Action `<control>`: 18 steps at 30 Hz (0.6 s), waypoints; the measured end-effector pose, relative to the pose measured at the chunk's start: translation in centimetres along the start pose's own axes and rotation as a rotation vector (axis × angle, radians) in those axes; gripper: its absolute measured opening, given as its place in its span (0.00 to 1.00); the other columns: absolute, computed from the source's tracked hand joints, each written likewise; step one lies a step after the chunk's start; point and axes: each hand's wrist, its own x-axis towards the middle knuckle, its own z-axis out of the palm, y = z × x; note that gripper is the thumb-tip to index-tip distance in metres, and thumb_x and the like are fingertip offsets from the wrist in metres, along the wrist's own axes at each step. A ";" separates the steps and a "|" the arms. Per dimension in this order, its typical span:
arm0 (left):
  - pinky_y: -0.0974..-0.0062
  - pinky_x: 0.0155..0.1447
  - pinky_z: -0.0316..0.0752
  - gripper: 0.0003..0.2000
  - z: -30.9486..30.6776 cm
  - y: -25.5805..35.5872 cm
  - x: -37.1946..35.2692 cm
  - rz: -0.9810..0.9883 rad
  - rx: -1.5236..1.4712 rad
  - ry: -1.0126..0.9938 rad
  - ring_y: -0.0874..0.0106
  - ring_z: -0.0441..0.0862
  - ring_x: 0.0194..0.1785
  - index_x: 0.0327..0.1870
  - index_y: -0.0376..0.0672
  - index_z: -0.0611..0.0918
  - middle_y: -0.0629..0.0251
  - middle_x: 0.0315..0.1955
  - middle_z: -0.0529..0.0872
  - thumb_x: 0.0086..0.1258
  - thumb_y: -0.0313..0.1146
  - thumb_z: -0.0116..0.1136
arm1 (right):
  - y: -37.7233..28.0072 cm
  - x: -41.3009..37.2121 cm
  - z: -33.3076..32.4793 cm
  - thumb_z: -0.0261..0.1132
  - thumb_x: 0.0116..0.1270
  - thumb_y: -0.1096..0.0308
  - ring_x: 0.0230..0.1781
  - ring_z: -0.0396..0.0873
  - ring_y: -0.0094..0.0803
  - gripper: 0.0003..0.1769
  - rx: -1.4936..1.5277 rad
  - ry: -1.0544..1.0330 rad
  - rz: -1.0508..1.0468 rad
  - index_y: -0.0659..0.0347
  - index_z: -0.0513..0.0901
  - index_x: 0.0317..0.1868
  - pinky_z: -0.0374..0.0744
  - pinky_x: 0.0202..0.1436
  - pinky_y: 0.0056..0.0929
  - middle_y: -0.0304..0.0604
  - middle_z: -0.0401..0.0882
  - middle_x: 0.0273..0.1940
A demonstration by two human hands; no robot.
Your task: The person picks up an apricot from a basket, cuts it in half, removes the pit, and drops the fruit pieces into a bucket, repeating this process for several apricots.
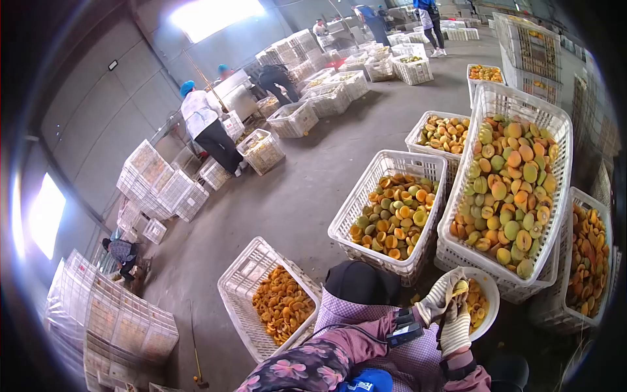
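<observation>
My left hand (441,299), in a pale striped work glove, is closed around a yellow piece of fruit (461,287). Just below it, my right hand (455,330), gloved alike, has its fingers pressed together against the fruit; what else they grip is hidden. Both hands meet over the left rim of a white bowl (494,307) that holds yellow-orange fruit pieces (477,306). A dark device (405,330) with a cable is on my left forearm, over a pink floral sleeve (313,363).
A large crate (567,140) of apricot-like fruit rises beyond the bowl. Other crates hold cut fruit, one left (225,287), one ahead (336,228), one right (555,313). Several people work farther off, one in a blue cap (199,114). Stacked crates (124,313) stand at the lower left.
</observation>
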 end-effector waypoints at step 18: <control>0.84 0.34 0.74 0.09 -0.9 -1.0 0.6 -0.248 -0.204 -0.023 0.81 0.77 0.30 0.42 0.42 0.80 0.72 0.30 0.81 0.70 0.37 0.54 | 4.7 -0.3 -2.1 0.59 0.68 0.54 0.13 0.64 0.17 0.16 -0.163 -0.101 -0.221 0.56 0.72 0.48 0.64 0.14 0.17 0.30 0.69 0.20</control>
